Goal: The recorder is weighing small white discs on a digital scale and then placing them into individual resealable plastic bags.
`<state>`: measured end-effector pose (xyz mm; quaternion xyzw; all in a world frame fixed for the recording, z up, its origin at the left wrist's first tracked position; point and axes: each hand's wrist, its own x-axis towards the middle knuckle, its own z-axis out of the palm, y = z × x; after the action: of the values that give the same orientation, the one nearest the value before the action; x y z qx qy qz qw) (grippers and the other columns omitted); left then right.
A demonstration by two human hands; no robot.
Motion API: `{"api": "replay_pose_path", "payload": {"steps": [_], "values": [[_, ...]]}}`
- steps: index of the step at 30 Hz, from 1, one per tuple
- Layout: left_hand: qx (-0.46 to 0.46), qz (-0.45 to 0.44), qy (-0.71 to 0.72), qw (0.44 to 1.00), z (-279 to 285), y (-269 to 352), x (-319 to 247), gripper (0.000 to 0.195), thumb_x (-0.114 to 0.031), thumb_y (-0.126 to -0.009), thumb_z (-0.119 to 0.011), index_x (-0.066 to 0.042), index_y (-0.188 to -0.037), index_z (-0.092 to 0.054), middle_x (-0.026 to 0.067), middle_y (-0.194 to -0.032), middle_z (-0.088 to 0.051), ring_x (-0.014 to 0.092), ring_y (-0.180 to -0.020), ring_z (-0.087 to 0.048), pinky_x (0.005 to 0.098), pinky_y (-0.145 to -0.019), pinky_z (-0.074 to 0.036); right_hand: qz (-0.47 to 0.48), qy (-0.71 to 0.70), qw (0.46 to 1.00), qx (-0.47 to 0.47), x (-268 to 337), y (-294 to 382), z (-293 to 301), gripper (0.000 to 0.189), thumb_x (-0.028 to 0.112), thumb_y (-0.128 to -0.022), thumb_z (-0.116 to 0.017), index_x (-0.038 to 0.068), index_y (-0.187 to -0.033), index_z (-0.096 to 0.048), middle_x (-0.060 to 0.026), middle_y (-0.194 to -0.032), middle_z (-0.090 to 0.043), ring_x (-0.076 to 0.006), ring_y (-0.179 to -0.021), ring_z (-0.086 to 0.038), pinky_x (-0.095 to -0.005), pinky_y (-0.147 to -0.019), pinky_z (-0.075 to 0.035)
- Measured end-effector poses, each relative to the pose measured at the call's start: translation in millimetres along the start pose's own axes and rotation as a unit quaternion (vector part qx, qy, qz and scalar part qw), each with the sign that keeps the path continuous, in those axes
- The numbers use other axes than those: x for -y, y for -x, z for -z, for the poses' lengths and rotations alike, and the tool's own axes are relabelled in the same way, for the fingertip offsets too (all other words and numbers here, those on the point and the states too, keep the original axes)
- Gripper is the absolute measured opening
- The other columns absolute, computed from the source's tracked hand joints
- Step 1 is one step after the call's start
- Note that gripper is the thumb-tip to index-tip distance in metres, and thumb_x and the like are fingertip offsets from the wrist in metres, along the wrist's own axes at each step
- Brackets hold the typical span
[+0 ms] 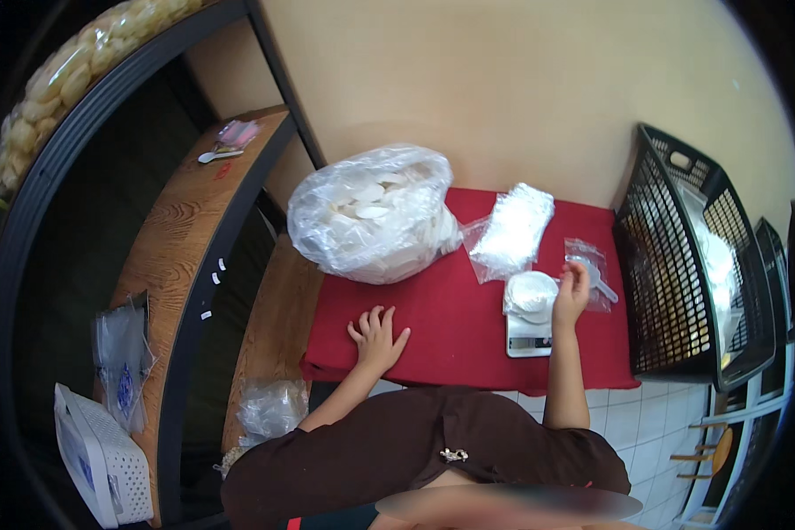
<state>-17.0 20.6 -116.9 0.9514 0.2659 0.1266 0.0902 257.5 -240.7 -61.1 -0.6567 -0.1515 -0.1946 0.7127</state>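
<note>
My left hand point(377, 341) rests with spread fingers on the red cloth point(444, 311), holding nothing. Beyond it stands a large clear plastic bag point(377, 212) of pale, flat chips or crackers. My right hand point(572, 295) is raised beside a small digital scale point(527, 338), its fingers bent; whether anything is between them cannot be told. On the scale lies a filled clear packet point(531, 293). Just past my right fingers, a translucent plastic scoop point(601, 281) lies on a clear bag. A stack of clear plastic bags point(513, 228) sits behind the scale.
A black plastic crate point(695, 265) with bagged goods stands at the right. Left is a wood shelf unit point(172, 218) holding a white plastic spoon point(220, 156), plastic bags point(120, 371) and a white perforated basket point(103, 457). Bagged pale pieces point(73, 79) lie on its top.
</note>
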Motion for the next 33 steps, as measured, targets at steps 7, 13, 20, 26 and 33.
{"api": "replay_pose_path", "payload": {"steps": [7, 13, 20, 26, 33], "values": [[0.002, -0.01, 0.044, 0.999, 0, 1, 11, 0.063, -0.051, -0.087, -0.056, -0.011, -0.135, -0.045, 0.0138, -0.138, -0.038, 0.037, -0.126, -0.031, 0.0692, -0.1, -0.018, 0.278, 0.048, 0.92, 0.271, 134, -21, -173, 0.019, -0.01, -0.081, -0.055, 0.0, -0.096, -0.06, -0.0146, -0.093, -0.06, -0.0312, -0.087, -0.06, -0.0352, -0.077, -0.049], [-0.005, -0.019, 0.13, 0.991, 3, 2, 17, 0.061, -0.049, -0.089, -0.055, -0.011, -0.135, -0.046, 0.0121, -0.137, -0.04, 0.034, -0.127, -0.032, 0.0665, -0.103, -0.015, 0.349, 0.127, 0.811, 0.452, 146, -31, -297, 0.015, 0.002, -0.082, -0.054, 0.001, -0.092, -0.065, -0.019, -0.098, -0.064, -0.0366, -0.093, -0.061, -0.045, -0.081, -0.049], [-0.053, -0.054, 0.216, 0.974, 4, -1, 24, 0.053, -0.041, -0.089, -0.059, -0.011, -0.132, -0.048, 0.0105, -0.129, -0.047, 0.03, -0.124, -0.038, 0.0522, -0.106, -0.017, 0.267, 0.55, 0.527, 0.59, 106, -38, -362, 0.028, 0.018, -0.08, -0.055, 0.004, -0.097, -0.072, -0.0199, -0.103, -0.069, -0.0337, -0.097, -0.067, -0.0439, -0.086, -0.052], [-0.061, -0.057, 0.229, 0.97, 5, 1, 33, 0.051, -0.04, -0.089, -0.059, -0.013, -0.131, -0.049, 0.0091, -0.128, -0.049, 0.028, -0.123, -0.04, 0.0507, -0.106, -0.019, 0.246, 0.557, 0.508, 0.609, 125, -33, -362, 0.031, 0.018, -0.082, -0.053, 0.003, -0.102, -0.071, -0.0195, -0.104, -0.069, -0.0343, -0.098, -0.067, -0.0472, -0.085, -0.051], [-0.057, -0.052, 0.208, 0.975, -2, -2, 29, 0.051, -0.043, -0.089, -0.058, -0.015, -0.132, -0.05, 0.0089, -0.129, -0.05, 0.03, -0.123, -0.04, 0.0491, -0.105, -0.02, 0.462, 0.304, 0.688, 0.47, 176, -20, -280, 0.033, 0.011, -0.082, -0.058, -0.001, -0.112, -0.062, -0.012, -0.12, -0.061, -0.0305, -0.109, -0.056, -0.0419, -0.091, -0.047]]}}
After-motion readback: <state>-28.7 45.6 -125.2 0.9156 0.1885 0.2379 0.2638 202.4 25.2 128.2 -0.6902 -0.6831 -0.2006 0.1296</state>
